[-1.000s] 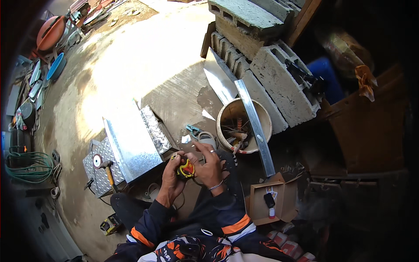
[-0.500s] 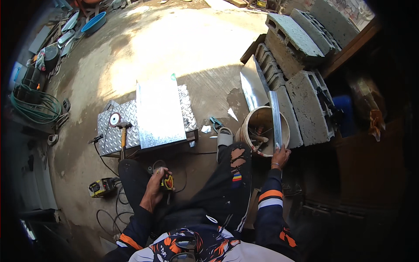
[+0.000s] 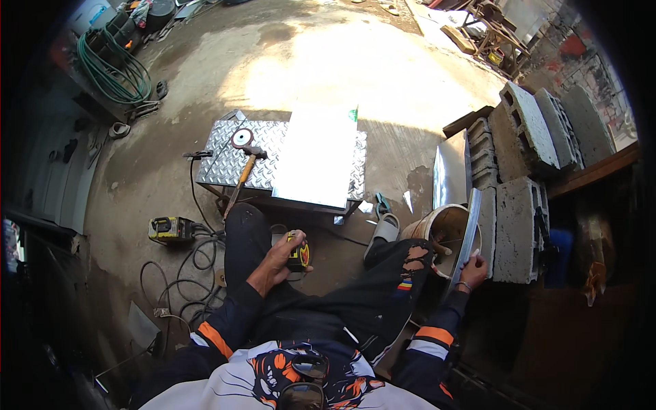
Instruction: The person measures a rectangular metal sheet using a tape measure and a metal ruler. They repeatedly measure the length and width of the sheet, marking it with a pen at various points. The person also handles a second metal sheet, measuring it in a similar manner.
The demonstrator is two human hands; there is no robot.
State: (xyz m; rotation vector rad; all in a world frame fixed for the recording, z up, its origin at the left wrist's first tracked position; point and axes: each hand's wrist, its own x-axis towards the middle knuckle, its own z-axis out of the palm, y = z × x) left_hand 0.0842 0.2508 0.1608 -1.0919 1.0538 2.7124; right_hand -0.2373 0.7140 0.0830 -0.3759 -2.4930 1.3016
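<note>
My left hand (image 3: 279, 263) is closed around a black and yellow tape measure (image 3: 299, 258), held above the floor between my knees. On the right, my right hand (image 3: 473, 269) grips a long, narrow silver metal strip (image 3: 470, 229) near its lower end. The strip stands tilted across the mouth of a pale, dirty bucket (image 3: 424, 225), in which a wooden-looking handle shows. In front of me a flat sheet of metal (image 3: 314, 164) lies on a low table topped with diamond plate (image 3: 263, 130). A hammer (image 3: 247, 167) and a round disc (image 3: 242, 139) rest left of the sheet.
A yellow and black machine (image 3: 169, 229) with tangled cables (image 3: 198, 273) sits at left on the floor. Concrete blocks (image 3: 519, 219) are stacked at right, with a bent metal sheet (image 3: 451, 167) beside them. Pliers (image 3: 382, 203) and metal scraps lie near my sandal (image 3: 387, 227).
The whole view has shifted, so the table and bucket sit further right. The strip's lower end now lies nearer my right forearm, and its top sits lower against the bucket. Both hands keep hold.
</note>
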